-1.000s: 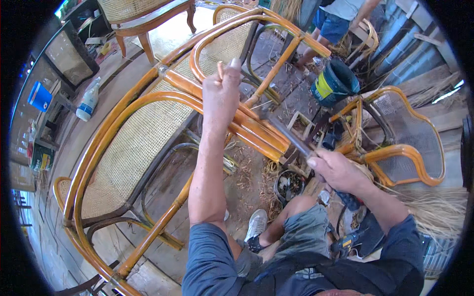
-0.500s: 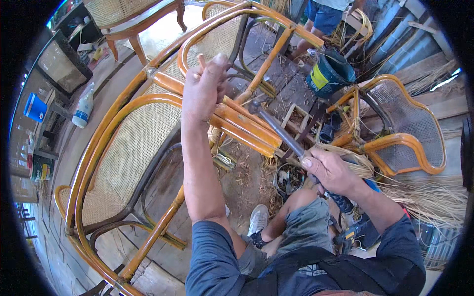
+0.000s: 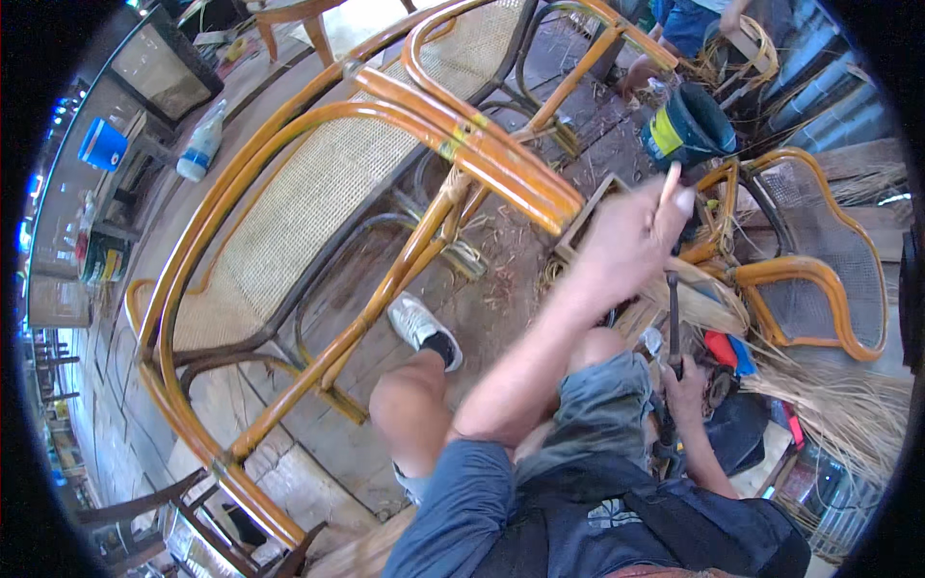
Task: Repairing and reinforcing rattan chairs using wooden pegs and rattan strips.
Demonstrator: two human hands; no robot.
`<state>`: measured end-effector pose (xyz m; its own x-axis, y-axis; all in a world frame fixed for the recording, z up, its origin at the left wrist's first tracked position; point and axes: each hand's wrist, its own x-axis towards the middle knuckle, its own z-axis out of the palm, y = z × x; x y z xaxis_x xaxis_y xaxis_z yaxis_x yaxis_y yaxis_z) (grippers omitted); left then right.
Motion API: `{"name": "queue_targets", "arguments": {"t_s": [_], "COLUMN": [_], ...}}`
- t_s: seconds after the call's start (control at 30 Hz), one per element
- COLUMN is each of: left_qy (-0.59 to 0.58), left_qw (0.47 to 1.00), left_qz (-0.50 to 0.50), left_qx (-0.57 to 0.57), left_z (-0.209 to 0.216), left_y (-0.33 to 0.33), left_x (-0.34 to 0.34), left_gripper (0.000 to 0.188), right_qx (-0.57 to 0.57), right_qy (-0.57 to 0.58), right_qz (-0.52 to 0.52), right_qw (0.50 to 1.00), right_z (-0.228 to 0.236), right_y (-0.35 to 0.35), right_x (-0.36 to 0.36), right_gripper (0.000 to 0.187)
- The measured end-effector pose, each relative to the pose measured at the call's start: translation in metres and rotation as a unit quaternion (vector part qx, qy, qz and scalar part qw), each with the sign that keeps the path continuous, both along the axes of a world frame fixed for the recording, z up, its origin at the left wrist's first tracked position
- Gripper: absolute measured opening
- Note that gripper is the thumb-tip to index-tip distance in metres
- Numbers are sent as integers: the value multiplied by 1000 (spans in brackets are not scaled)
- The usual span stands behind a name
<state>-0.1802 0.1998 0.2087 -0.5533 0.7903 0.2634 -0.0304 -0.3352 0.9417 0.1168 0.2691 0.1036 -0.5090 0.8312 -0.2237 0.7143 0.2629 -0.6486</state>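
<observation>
My left hand [image 3: 631, 231], blurred by motion, reaches across to the right, closed around a short pale wooden peg [image 3: 669, 185] that sticks up past the fingers. Lower down on the right, my right hand [image 3: 686, 390] is wrapped round the dark shaft of a hammer [image 3: 673, 313], which points away from me. Left of my hands is a rattan settee frame [image 3: 390, 289] with orange-brown varnished poles and a woven cane panel [image 3: 279, 231]. Neither hand touches it. Its thick armrest poles [image 3: 511, 173] end near my left wrist.
A dark green bucket [image 3: 686, 130] stands at the far right near another person's legs [image 3: 665, 48]. A small rattan chair [image 3: 819, 250] lies right of my hands, above loose rattan strips [image 3: 819, 414]. A white bottle [image 3: 202, 144] and blue tub [image 3: 102, 144] are at the left.
My left hand has moved from above the settee's armrest to the right, still holding the peg. My right hand has drawn lower with the hammer, and the view has shifted.
</observation>
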Motion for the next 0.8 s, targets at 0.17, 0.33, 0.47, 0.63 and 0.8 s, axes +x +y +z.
{"name": "queue_targets", "arguments": {"t_s": [0.17, 0.33, 0.47, 0.63, 0.8], "left_qy": [-110, 7, 128, 215, 160], "left_qw": [963, 937, 915, 854, 975], "left_qz": [-3, -135, -180, -320, -43], "left_qx": [-247, -324, -339, -350, -151], "left_z": [-160, -205, -201, -192, -175], "left_y": [28, 21, 30, 40, 22], "left_x": [169, 284, 298, 323, 252], "left_gripper": [62, 41, 36, 62, 34], "right_qx": [58, -51, -61, -31, 77], "right_qy": [-126, -195, -201, -214, 16], "right_qz": [17, -48, -29, -12, -68], "right_qw": [990, 978, 977, 976, 995], "right_z": [-67, -67, -69, -52, -23], "right_y": [-49, -96, -113, -87, -6], "right_x": [139, 226, 241, 249, 145], "right_gripper": [27, 33, 34, 27, 30]}}
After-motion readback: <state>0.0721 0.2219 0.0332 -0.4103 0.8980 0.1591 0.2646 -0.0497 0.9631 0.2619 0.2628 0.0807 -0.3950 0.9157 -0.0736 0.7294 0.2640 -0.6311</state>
